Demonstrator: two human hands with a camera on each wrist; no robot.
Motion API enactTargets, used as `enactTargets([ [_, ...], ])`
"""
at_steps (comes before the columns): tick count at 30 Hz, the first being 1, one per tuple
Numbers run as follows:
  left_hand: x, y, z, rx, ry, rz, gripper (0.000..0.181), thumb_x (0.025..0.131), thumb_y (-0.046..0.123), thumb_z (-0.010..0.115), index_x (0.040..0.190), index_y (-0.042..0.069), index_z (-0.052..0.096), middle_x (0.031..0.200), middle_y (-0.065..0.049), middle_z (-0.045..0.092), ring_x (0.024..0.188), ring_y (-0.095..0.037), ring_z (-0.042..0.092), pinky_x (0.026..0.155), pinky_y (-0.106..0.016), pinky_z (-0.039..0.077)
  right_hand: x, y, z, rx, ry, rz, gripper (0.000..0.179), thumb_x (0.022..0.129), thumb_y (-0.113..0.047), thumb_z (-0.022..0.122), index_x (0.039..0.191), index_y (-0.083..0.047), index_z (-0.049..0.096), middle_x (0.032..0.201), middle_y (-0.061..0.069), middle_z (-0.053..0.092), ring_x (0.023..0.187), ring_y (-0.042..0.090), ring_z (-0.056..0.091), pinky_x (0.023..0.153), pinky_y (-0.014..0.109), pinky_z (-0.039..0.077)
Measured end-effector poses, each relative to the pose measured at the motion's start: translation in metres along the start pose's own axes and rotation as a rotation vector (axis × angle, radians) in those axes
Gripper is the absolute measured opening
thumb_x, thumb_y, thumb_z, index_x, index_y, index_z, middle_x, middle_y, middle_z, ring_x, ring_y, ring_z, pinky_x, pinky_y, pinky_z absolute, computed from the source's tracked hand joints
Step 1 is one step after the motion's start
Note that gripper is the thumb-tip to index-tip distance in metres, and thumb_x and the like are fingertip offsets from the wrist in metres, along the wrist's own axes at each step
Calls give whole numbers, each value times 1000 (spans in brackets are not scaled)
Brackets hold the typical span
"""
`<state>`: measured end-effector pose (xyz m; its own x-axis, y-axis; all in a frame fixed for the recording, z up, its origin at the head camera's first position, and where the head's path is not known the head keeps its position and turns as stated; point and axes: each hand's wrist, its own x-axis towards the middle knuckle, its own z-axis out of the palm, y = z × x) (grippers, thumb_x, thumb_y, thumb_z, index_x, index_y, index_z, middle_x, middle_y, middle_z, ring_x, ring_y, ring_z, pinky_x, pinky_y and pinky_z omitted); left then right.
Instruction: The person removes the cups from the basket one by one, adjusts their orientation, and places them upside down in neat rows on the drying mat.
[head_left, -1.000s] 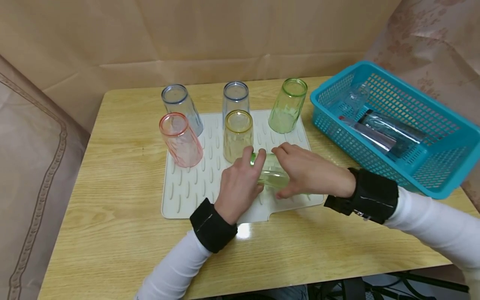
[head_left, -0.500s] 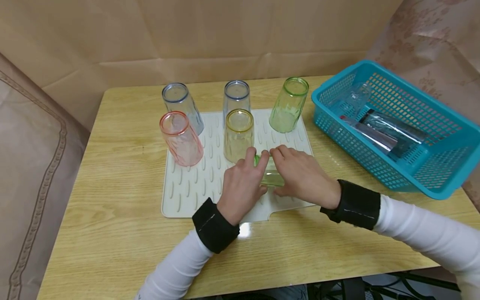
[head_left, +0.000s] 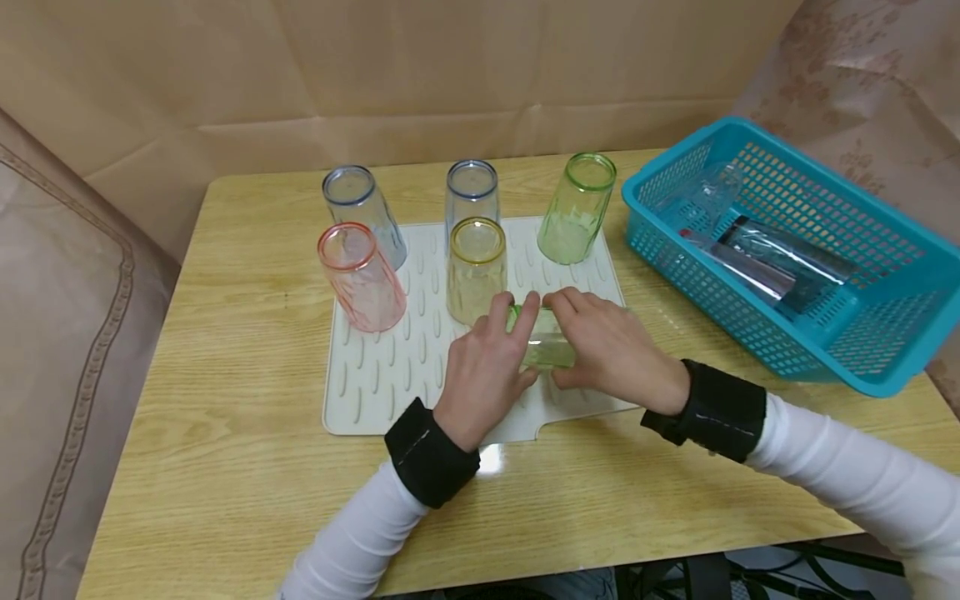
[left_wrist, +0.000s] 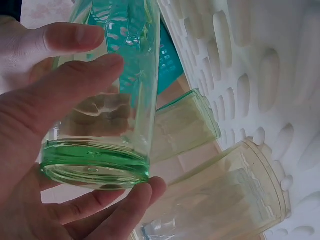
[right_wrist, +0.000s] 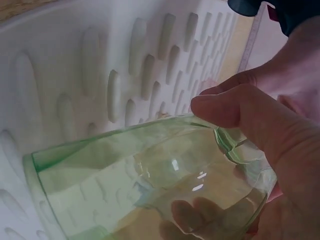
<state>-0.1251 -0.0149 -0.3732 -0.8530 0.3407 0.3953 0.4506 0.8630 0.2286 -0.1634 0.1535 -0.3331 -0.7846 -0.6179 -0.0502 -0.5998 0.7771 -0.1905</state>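
**Left hand (head_left: pixel 483 375) and right hand (head_left: pixel 615 354) hold a light green glass (head_left: pixel 550 352) sideways between them**

Broadest in the scene is a wooden table (head_left: pixel 225 400). On its right side sits a turquoise basket (head_left: pixel 885 385) with clear items inside, not all of them easy to make out. Left of the basket lies a white mat (head_left: pixel 363 392) patterned with raised oblong bumps.

Five glasses stand on the mat, coloured rings uppermost, apparently mouth down. At the back are a left blue glass (head_left: pixel 367 217), a middle blue glass (head_left: pixel 472 200) and a dark green glass (head_left: pixel 576 217). Nearer the person are a pink glass (head_left: pixel 363 287), in front of the left blue one, and a yellow glass (head_left: pixel 477 275), in front of the middle blue one.

The light green glass is over the near right part of the mat, close to the yellow glass; whether it touches the mat I cannot tell. Both hands are narrowed around it: the left at the end with the thick green ring, the right towards the other end, its thumb on the near side.

Good handling here, I judge, means an even, moderate grip at both ends, since smooth glass could slip. Turning it calls for matched wrists and some room from the yellow glass. Smallest of all, the left fingertips (left_wrist: pixel 142 192) are best placed lightly against the ring.
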Motion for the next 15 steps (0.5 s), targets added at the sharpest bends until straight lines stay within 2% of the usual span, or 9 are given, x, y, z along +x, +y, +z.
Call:
enactTargets([
  [8,-3,-3,1,-97,-7,-29,95,70,26,88,147,7,33,125,-20,48,80,-29,59,55,-38,52,-4,8,-2,110,7,40,81,64,-21,89,128,5,48,123,19,54,105,32,56,79,48,51],
  [15,-13,-12,-2,-161,6,-70,89,74,25,84,146,7,35,122,-17,51,84,-30,59,59,-41,52,-6,19,-6,187,47,124,82,66,-21,87,130,6,44,121,20,53,101,32,55,79,49,50],
])
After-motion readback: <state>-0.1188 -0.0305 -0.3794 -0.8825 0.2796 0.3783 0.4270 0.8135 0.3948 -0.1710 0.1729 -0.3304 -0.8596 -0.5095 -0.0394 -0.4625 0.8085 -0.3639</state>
